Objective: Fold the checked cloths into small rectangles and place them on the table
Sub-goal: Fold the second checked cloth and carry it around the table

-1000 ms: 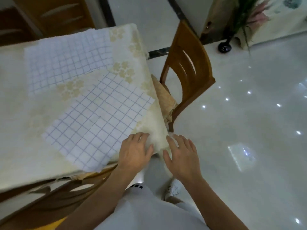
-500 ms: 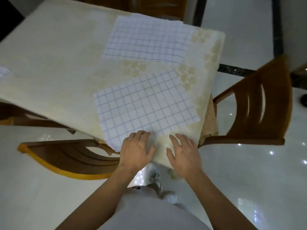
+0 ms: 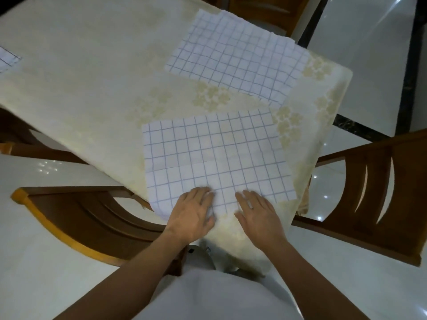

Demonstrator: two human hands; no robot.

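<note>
Fingers (image 3: 203, 192) of my left hand (image 3: 193, 213) and right hand (image 3: 258, 212) lie straight and spread, gripping nothing. Both hands press flat on the near edge of a white cloth with thin blue grid lines (image 3: 215, 155). My left palm rests on the cloth itself. My right palm lies partly on the cream tablecloth with pale gold flowers (image 3: 80, 77), and only its fingertips reach the checks.

This cloth sits at the centre of the frame, spread out as one near-square sheet with a faint crease across its middle. Its lower left corner droops just over the table edge.

A second white checked cloth of the same kind (image 3: 235, 63) lies flat in the upper right, close to the first but apart from it, its far edge slightly rumpled. At the far left edge of the frame a small checked scrap (image 3: 8, 58) shows, perhaps a third cloth, but it is cut off.

One brown wooden chair (image 3: 76, 218) stands at lower left, another wooden chair (image 3: 374, 192) at right, both on glossy white floor.
</note>
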